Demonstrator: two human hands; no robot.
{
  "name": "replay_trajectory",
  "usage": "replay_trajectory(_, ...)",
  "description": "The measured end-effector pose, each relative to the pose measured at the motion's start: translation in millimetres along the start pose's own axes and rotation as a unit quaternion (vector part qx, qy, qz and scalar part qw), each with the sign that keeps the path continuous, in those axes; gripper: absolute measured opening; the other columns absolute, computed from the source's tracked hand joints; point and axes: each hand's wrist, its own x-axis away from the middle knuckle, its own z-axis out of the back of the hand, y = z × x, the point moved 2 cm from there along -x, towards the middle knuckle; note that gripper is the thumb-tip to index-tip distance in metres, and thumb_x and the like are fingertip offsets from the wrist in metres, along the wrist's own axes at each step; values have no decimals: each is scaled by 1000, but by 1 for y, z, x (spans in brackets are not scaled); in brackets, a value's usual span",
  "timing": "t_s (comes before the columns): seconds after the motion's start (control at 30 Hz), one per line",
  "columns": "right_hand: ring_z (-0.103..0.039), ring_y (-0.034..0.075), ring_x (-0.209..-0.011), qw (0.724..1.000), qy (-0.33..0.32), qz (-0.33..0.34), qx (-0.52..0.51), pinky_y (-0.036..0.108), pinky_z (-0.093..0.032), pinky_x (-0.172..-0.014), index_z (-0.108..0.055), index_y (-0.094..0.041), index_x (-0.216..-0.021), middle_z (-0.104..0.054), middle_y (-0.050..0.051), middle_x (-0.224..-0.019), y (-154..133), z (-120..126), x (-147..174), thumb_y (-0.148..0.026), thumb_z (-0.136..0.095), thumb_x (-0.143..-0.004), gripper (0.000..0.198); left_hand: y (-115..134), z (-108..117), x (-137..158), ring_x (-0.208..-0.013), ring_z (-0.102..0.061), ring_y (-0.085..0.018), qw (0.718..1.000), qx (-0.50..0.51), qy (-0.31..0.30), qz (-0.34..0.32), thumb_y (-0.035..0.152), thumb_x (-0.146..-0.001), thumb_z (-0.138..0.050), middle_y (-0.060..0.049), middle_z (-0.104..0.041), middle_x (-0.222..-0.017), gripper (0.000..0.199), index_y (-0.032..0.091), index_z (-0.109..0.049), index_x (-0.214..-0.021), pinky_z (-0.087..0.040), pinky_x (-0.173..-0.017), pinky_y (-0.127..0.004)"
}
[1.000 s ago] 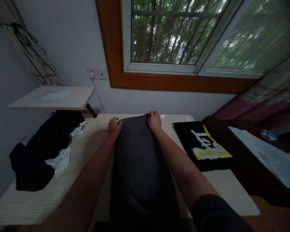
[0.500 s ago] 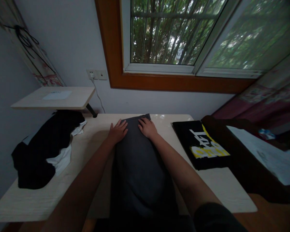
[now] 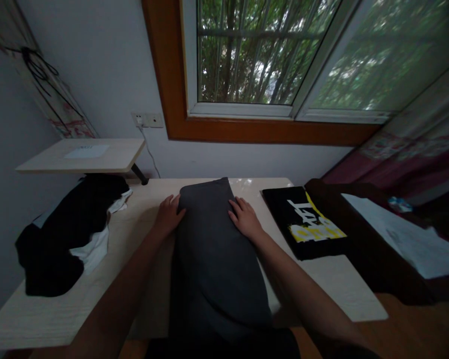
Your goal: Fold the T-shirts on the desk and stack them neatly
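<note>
So, white-and-yellow lettering (image 3: 316,229) on the black garment (image 3: 285,212) wasn't clearly legible; the shelf paper (image 3: 87,151) was unreadable too. Grey cloth (image 3: 214,239) lay on the bench (image 3: 145,199) between left grip (image 3: 167,217) and right grip (image 3: 247,218), both loose, fingers apart, touching its side edges.

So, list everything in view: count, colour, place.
Gray garment: one, dark, table centre
Clothes heap: one, black, white, table's left
Folded printed garment: one, mostly black, table's right
Table: one, pale, foreground
Raised shelf: one, pale, left rear
Paper: one, white, on shelf
Wall sockets: two, white, back wall
Cord: one, white, below sockets
Window: one, white frame, back wall
Curtains: two, pale and reddish, both sides
Furniture: one, dark brown, far right
Sheet: one, pale, on furniture
Left hand: one, bare, gray garment's left edge
Right hand: one, bare, gray garment's right edge
</note>
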Motion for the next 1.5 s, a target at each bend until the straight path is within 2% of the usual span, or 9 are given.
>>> replay_trajectory(0.1,-50,30,-135,999,24,-12,-38,46,-38,-118,-58,-18,-144,-58,15,-143,2,12,27,-39,-54,-101,48,3,10,23,-126,-58,-33,999,38,-1,22,41,-91,-60,-17,-64,-131,66,17,-45,-150,-40,-112,-50)
replay_trajectory(0.27,-60,29,-114,993,15,-55,-104,46,-49,-104,-61,-23,-139,-68,12,-122,-6,33,62,-36,-57,-97,44,19,22,48,-101,-70,-26,982,165,-70,66,38,-89,-64,-13,-72,-115,73,19,-38,-153,-53,-92,-39)
replay_trajectory(0.4,-68,26,-108,978,-29,-102,-179,40,-54,-97,-55,-26,-145,-71,9,-124,-14,38,77,-37,-57,-96,50,25,27,53,-94,-73,-27,973,168,-107,114,35,-89,-64,-12,-75,-108,74,19,-34,-155,-53,-85,-38)
replay_trajectory(0.5,-68,25,-114,973,-36,-102,-204,39,-53,-100,-57,-29,-143,-70,7,-130,-20,37,78,-32,-55,-97,46,26,26,50,-96,-73,-28,974,169,-103,108,29,-87,-64,-12,-76,-108,73,19,-36,-154,-53,-84,-37)
replay_trajectory(0.67,-67,23,-111,976,-21,-85,-201,36,-52,-100,-68,-28,-127,-71,7,-119,-23,33,65,-22,-50,-97,36,25,22,37,-101,-72,-27,979,170,-66,90,25,-88,-61,-10,-75,-113,69,23,-38,-153,-53,-88,-37)
replay_trajectory(0.83,-67,21,-107,975,-10,-93,-201,32,-51,-98,-72,-26,-121,-71,6,-113,-20,27,41,-16,-52,-95,34,22,14,14,-103,-71,-27,981,166,-32,97,24,-88,-61,-10,-74,-111,68,21,-41,-153,-52,-90,-36)
replay_trajectory(1.13,-67,21,-107,978,19,-111,-173,29,-50,-97,-72,-22,-123,-71,6,-114,-14,14,-10,-13,-52,-94,36,8,6,-31,-93,-70,-23,979,170,9,115,29,-87,-63,-7,-72,-102,59,20,-52,-144,-52,-84,-32)
replay_trajectory(1.3,-67,23,-109,986,20,-120,-116,30,-50,-97,-71,-24,-126,-71,8,-119,-17,12,-37,-16,-47,-98,38,5,0,-58,-97,-70,-24,979,159,23,124,28,-86,-62,-9,-73,-104,56,18,-54,-141,-52,-86,-32)
replay_trajectory(1.5,-66,23,-114,985,13,-123,-119,32,-50,-101,-65,-23,-133,-70,9,-125,-15,10,-36,-20,-50,-97,39,4,3,-59,-95,-71,-24,977,153,19,144,32,-87,-62,-9,-74,-101,63,16,-48,-147,-52,-84,-32)
